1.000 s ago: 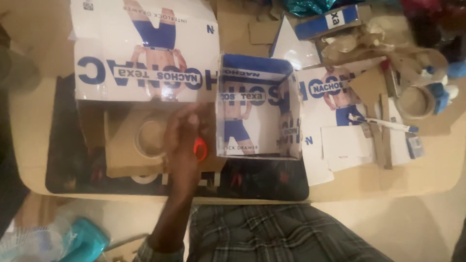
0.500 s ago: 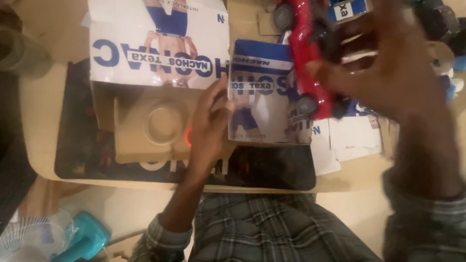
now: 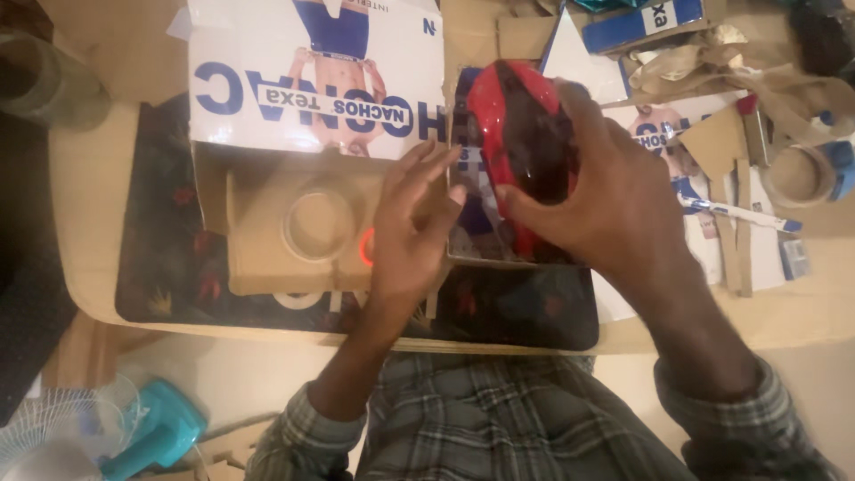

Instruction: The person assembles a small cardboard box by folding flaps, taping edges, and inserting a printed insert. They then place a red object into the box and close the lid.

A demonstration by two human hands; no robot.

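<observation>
Red-and-black toy car [image 3: 521,134], brown cardboard box [image 3: 294,223], grey plaid sleeves [image 3: 298,428].

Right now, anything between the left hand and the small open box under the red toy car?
Nothing visible. The left hand lies flat at the left wall of the small open box, fingertips about touching it. The right hand holds the red toy car over the box opening, not between them.
</observation>
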